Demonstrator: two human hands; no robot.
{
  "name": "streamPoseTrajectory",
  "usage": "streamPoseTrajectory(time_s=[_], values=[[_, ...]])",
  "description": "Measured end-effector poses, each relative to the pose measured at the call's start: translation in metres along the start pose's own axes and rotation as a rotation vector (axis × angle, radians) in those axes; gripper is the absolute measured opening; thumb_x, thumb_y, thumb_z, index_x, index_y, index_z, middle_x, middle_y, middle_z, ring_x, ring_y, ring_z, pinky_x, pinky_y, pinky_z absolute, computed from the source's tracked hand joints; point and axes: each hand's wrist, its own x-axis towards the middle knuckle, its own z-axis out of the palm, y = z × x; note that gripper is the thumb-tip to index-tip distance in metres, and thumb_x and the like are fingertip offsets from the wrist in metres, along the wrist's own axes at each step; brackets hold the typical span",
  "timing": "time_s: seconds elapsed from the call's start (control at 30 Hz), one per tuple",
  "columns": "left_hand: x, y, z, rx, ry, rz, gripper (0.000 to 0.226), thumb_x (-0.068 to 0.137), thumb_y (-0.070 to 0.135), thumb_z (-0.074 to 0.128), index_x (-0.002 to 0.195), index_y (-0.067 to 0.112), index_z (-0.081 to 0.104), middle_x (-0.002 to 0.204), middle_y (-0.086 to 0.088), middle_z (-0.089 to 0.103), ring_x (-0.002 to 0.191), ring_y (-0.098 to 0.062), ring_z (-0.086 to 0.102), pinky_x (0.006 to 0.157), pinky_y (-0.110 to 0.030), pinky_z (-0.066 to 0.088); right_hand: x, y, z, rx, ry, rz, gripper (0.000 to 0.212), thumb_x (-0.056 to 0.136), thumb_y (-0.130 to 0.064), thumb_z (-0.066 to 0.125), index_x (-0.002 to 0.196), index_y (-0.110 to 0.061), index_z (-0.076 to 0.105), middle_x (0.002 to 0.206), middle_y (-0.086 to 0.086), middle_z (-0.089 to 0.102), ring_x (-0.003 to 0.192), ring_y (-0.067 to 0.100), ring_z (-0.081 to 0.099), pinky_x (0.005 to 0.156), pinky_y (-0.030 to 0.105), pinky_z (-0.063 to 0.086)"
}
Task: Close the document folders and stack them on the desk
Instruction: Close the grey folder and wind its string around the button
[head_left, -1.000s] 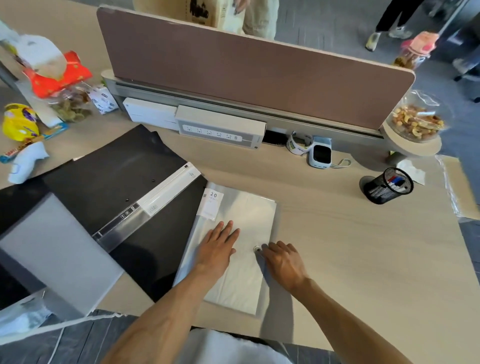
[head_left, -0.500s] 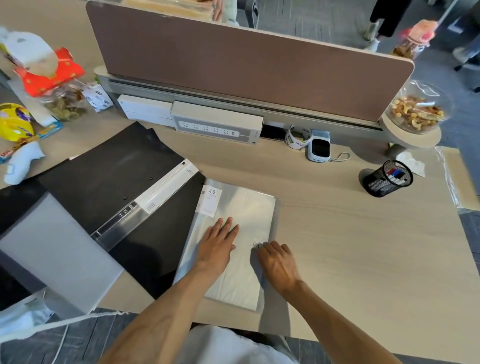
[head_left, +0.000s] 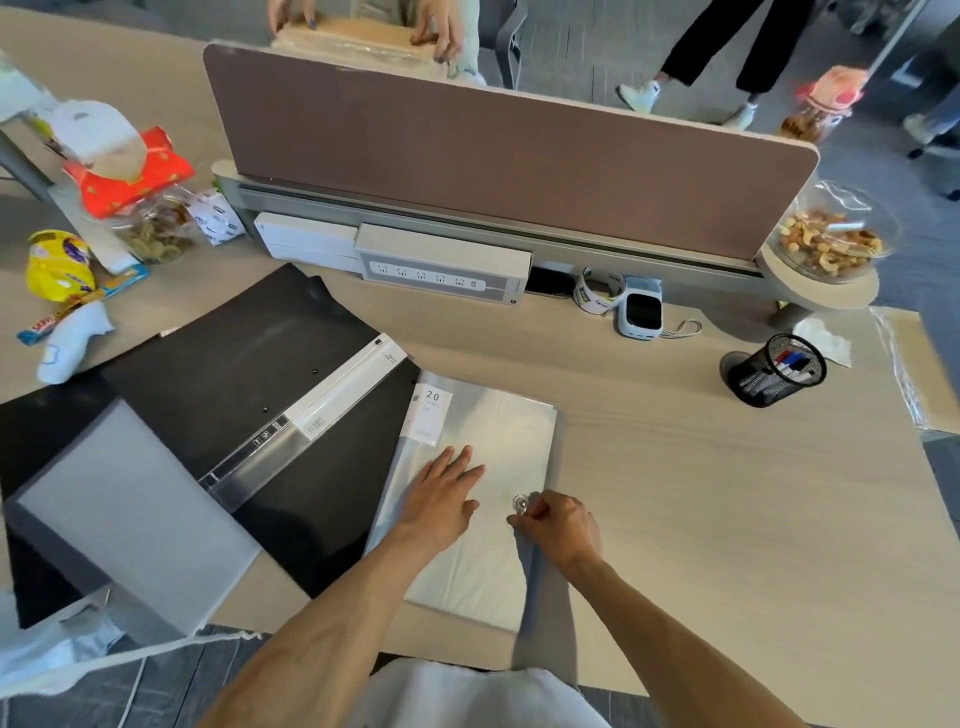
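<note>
A translucent white document folder (head_left: 493, 431) with a "20" label lies closed on the desk in front of me. My left hand (head_left: 441, 493) rests flat on its cover, fingers spread. My right hand (head_left: 558, 525) pinches the small round snap button (head_left: 521, 503) at the folder's right edge. To the left a large black folder (head_left: 249, 374) lies open, with a clear spine strip and white label. A grey translucent folder (head_left: 124, 514) lies across its near-left part.
A brown divider panel (head_left: 509, 156) and a power strip (head_left: 441, 265) run along the desk's back. A mesh pen cup (head_left: 779, 371), a tape roll (head_left: 597, 291) and a small white device (head_left: 643, 312) stand at the right. Snack bags sit at the far left. People stand beyond the divider.
My right hand's fingers have curled from lying flat beside the snap button to pinching it. My left hand stays flat on the folder. The camera has tilted up slightly.
</note>
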Motion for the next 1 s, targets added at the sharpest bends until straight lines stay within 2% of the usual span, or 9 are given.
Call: streamPoseTrajectory(time_s=[0.07, 0.17, 0.23, 0.37, 0.6, 0.7, 0.77, 0.93, 1.0], values=[[0.001, -0.005, -0.007, -0.096, 0.009, 0.015, 0.051, 0.099, 0.023, 0.044, 0.149, 0.022, 0.030, 0.162, 0.002, 0.014, 0.150, -0.015, 0.007, 0.121, -0.028, 0.009, 0.002, 0.004, -0.005, 0.056, -0.019, 0.029, 0.026, 0.070, -0.045, 0.073, 0.065, -0.025, 0.058, 0.072, -0.005, 0.068, 0.069, 0.015, 0.060, 0.056, 0.028, 0.040], [-0.001, -0.016, -0.018, -0.167, 0.040, -0.021, 0.051, 0.098, 0.018, 0.044, 0.147, 0.020, 0.033, 0.161, 0.000, 0.018, 0.149, -0.016, 0.013, 0.120, -0.028, 0.013, 0.003, 0.007, -0.013, 0.127, -0.017, 0.037, 0.018, 0.079, -0.027, 0.069, 0.064, -0.031, 0.059, 0.073, -0.006, 0.067, 0.075, 0.016, 0.062, 0.062, 0.026, 0.047], [-0.002, -0.023, -0.024, -0.138, 0.094, -0.090, 0.051, 0.097, 0.017, 0.044, 0.147, 0.018, 0.033, 0.161, -0.004, 0.017, 0.148, -0.019, 0.013, 0.120, -0.032, 0.015, 0.006, 0.010, -0.015, 0.159, 0.004, 0.065, 0.009, 0.081, -0.017, 0.064, 0.079, -0.026, 0.066, 0.084, -0.003, 0.069, 0.083, 0.018, 0.063, 0.066, 0.021, 0.048], [-0.005, -0.035, -0.033, -0.179, 0.133, -0.303, 0.058, 0.093, 0.018, 0.051, 0.146, 0.015, 0.027, 0.161, -0.010, 0.009, 0.147, -0.027, 0.011, 0.115, -0.036, 0.026, 0.015, 0.014, -0.012, 0.205, 0.098, 0.144, 0.029, 0.077, -0.009, 0.058, 0.102, -0.016, 0.069, 0.100, 0.008, 0.070, 0.094, 0.025, 0.065, 0.078, 0.027, 0.050], [0.003, -0.045, -0.045, -0.718, 0.167, -0.425, 0.080, 0.079, 0.005, 0.065, 0.148, 0.016, 0.025, 0.142, -0.010, 0.043, 0.127, -0.028, 0.045, 0.104, -0.038, 0.041, 0.012, -0.003, -0.011, 0.361, 0.113, 0.258, 0.015, 0.076, -0.006, 0.056, 0.085, -0.013, 0.066, 0.085, 0.008, 0.067, 0.083, 0.027, 0.061, 0.065, 0.026, 0.045], [0.008, -0.043, -0.055, -1.089, 0.128, -0.441, 0.061, 0.083, 0.006, 0.065, 0.138, 0.016, 0.039, 0.130, -0.006, 0.056, 0.112, -0.023, 0.056, 0.094, -0.034, 0.045, 0.012, 0.001, -0.013, 0.496, 0.111, 0.310, 0.010, 0.078, -0.017, 0.065, 0.088, -0.016, 0.062, 0.082, 0.004, 0.065, 0.081, 0.024, 0.063, 0.059, 0.024, 0.049], [0.012, -0.039, -0.058, -1.227, 0.069, -0.421, 0.049, 0.086, 0.011, 0.065, 0.132, 0.016, 0.047, 0.125, -0.007, 0.061, 0.109, -0.021, 0.059, 0.095, -0.036, 0.047, 0.012, 0.007, -0.016, 0.609, 0.130, 0.350, 0.012, 0.078, -0.023, 0.067, 0.084, -0.013, 0.068, 0.081, 0.008, 0.069, 0.077, 0.025, 0.066, 0.066, 0.031, 0.056], [0.033, -0.013, -0.069, -1.397, -0.030, -0.322, 0.039, 0.087, 0.016, 0.067, 0.123, 0.025, 0.055, 0.122, -0.006, 0.066, 0.114, -0.025, 0.062, 0.104, -0.048, 0.045, 0.009, 0.026, -0.036, 0.796, 0.270, 0.381, 0.024, 0.090, -0.028, 0.059, 0.103, -0.010, 0.067, 0.096, 0.007, 0.067, 0.089, 0.025, 0.061, 0.078, 0.034, 0.049], [0.041, 0.009, -0.071, -1.405, -0.047, -0.290, 0.041, 0.088, 0.018, 0.066, 0.127, 0.024, 0.054, 0.124, -0.005, 0.065, 0.114, -0.023, 0.061, 0.103, -0.045, 0.046, 0.007, 0.034, -0.047, 0.784, 0.312, 0.376, 0.019, 0.090, -0.023, 0.057, 0.100, -0.010, 0.067, 0.100, 0.011, 0.067, 0.093, 0.028, 0.061, 0.080, 0.034, 0.048]])
